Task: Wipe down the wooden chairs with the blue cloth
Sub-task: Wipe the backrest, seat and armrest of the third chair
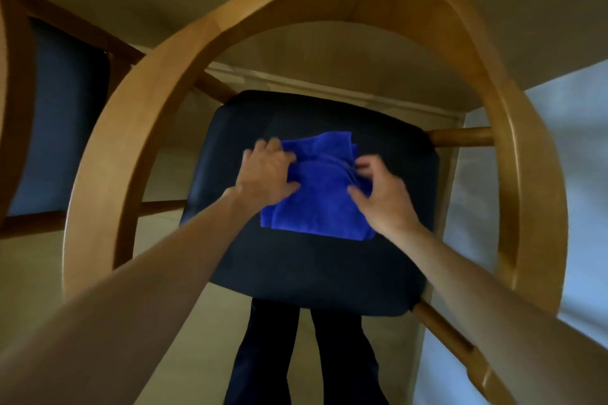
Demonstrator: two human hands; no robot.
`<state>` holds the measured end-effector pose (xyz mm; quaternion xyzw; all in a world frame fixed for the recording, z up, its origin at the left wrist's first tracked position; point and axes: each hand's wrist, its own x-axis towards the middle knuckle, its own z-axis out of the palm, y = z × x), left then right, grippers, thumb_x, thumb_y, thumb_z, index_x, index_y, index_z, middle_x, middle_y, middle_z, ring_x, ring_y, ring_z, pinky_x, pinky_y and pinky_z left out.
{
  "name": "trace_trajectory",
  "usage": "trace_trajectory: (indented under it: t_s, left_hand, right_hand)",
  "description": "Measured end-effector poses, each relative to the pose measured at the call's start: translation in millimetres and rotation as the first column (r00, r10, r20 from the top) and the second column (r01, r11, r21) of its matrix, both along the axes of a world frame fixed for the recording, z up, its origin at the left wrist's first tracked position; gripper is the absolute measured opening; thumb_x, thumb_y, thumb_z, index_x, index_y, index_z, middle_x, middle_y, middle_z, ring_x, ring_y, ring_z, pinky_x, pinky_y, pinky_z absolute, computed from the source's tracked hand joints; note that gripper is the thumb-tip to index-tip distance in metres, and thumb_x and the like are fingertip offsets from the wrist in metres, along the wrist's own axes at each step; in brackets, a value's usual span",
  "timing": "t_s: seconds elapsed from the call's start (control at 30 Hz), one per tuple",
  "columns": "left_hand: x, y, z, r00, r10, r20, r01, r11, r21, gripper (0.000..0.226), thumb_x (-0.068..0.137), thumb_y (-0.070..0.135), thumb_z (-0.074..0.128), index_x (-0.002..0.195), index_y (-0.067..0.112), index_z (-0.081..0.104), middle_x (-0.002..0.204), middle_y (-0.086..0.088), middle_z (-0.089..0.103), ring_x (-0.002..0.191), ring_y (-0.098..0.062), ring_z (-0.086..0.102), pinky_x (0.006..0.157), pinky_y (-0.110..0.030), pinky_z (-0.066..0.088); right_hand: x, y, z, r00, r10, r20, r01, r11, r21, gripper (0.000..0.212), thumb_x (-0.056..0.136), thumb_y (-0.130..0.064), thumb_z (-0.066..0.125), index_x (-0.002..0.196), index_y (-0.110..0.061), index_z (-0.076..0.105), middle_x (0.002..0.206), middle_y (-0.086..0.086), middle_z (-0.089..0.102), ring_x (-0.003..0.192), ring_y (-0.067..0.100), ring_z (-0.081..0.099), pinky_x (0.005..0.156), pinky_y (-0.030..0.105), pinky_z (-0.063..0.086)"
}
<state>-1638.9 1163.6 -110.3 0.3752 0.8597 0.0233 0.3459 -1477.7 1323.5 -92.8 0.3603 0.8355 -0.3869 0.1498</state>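
Observation:
A blue cloth [317, 194], folded in layers, lies on the dark padded seat [316, 270] of a wooden chair whose curved light-wood backrest [158, 102] arches over the view. My left hand [266, 173] rests on the cloth's left edge with its fingers curled into the fabric. At the cloth's right edge, my right hand [383, 192] pinches the layered folds between thumb and fingers. Both forearms reach in through the backrest's loop.
A second wooden chair [56, 128] with a dark seat stands at the left. A pale wall and baseboard [329, 85] run behind the seat. A white surface [572, 154] fills the right side. Dark trouser legs [309, 358] show below the seat.

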Motion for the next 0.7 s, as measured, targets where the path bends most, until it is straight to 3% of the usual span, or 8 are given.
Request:
trace_trajectory:
  t_s: [0.07, 0.13, 0.23, 0.33, 0.4, 0.5, 0.6, 0.7]
  left_hand:
    - [-8, 10, 4, 0.973, 0.191, -0.129, -0.170, 0.973, 0.158, 0.058, 0.083, 0.040, 0.069, 0.134, 0.030, 0.045, 0.142, -0.005, 0.034, 0.128, -0.028, 0.034, 0.104, -0.048, 0.034]
    - [-11, 11, 6, 0.953, 0.262, -0.152, -0.209, 0.931, 0.298, 0.059, 0.083, 0.033, 0.070, 0.135, 0.027, 0.042, 0.142, -0.005, 0.035, 0.128, -0.028, 0.036, 0.103, -0.047, 0.037]
    - [5, -2, 3, 0.970, -0.025, -0.244, 0.117, 0.920, 0.373, 0.040, 0.080, 0.030, 0.069, 0.115, 0.016, 0.056, 0.117, -0.008, 0.052, 0.103, -0.027, 0.052, 0.084, -0.038, 0.044]
    - [36, -24, -7, 0.869, -0.435, -0.236, 0.470, 0.874, 0.120, 0.063, 0.075, 0.052, 0.067, 0.123, 0.015, 0.049, 0.121, -0.006, 0.048, 0.103, -0.024, 0.047, 0.088, -0.037, 0.041]
    - [42, -32, -19, 0.813, -0.548, -0.194, 0.552, 0.833, -0.040, 0.071, 0.078, 0.052, 0.065, 0.134, 0.019, 0.037, 0.130, -0.004, 0.040, 0.111, -0.023, 0.043, 0.097, -0.037, 0.039]
    - [15, -15, -20, 0.896, -0.442, -0.045, 0.443, 0.896, 0.024, 0.047, 0.083, 0.036, 0.061, 0.125, 0.023, 0.045, 0.119, -0.001, 0.053, 0.102, -0.020, 0.053, 0.089, -0.034, 0.045]
    - [-29, 12, -8, 0.965, -0.140, 0.222, 0.125, 0.989, 0.082, 0.032, 0.084, 0.032, 0.061, 0.112, 0.025, 0.049, 0.095, 0.002, 0.062, 0.086, -0.019, 0.061, 0.072, -0.033, 0.048]
    - [-60, 32, -6, 0.999, 0.004, 0.049, -0.011, 0.988, 0.156, 0.039, 0.088, 0.029, 0.060, 0.124, 0.024, 0.047, 0.108, -0.002, 0.060, 0.098, -0.020, 0.055, 0.077, -0.033, 0.045]
  right_hand:
    - [-18, 9, 1, 0.987, -0.046, -0.151, 0.083, 0.965, 0.249, 0.039, 0.091, -0.020, 0.063, 0.126, -0.024, 0.047, 0.125, -0.004, 0.058, 0.116, 0.016, 0.056, 0.100, 0.045, 0.042]
    - [-28, 10, 0, 0.982, 0.010, -0.188, 0.058, 0.934, 0.351, 0.039, 0.091, -0.021, 0.062, 0.127, -0.022, 0.047, 0.127, 0.000, 0.055, 0.118, 0.018, 0.052, 0.099, 0.045, 0.042]
    - [-25, -4, -5, 0.950, 0.280, -0.141, -0.231, 0.929, 0.291, 0.033, 0.088, -0.032, 0.065, 0.118, -0.024, 0.052, 0.120, -0.003, 0.053, 0.112, 0.016, 0.052, 0.093, 0.032, 0.042]
    - [-2, -27, -16, 0.790, 0.575, 0.215, -0.612, 0.764, 0.205, 0.068, 0.079, -0.049, 0.071, 0.136, -0.028, 0.040, 0.140, 0.000, 0.036, 0.130, 0.022, 0.036, 0.109, 0.044, 0.031]
    - [11, -32, -27, 0.699, 0.613, 0.369, -0.704, 0.679, 0.208, 0.080, 0.080, -0.039, 0.074, 0.145, -0.029, 0.028, 0.146, 0.004, 0.027, 0.137, 0.024, 0.029, 0.117, 0.053, 0.020]
    - [2, -9, -29, 0.809, 0.538, 0.238, -0.585, 0.781, 0.221, 0.049, 0.088, -0.029, 0.062, 0.133, -0.030, 0.043, 0.126, -0.002, 0.054, 0.114, 0.017, 0.053, 0.109, 0.043, 0.034]
    - [-32, 28, -21, 0.922, 0.347, 0.172, -0.369, 0.922, 0.116, 0.033, 0.090, -0.035, 0.056, 0.122, -0.033, 0.047, 0.088, -0.011, 0.058, 0.070, 0.006, 0.053, 0.071, 0.031, 0.042]
    - [-55, 51, -26, 0.911, 0.344, 0.228, -0.396, 0.883, 0.252, 0.044, 0.096, -0.032, 0.052, 0.138, -0.026, 0.039, 0.125, 0.002, 0.057, 0.105, 0.019, 0.057, 0.086, 0.040, 0.047]
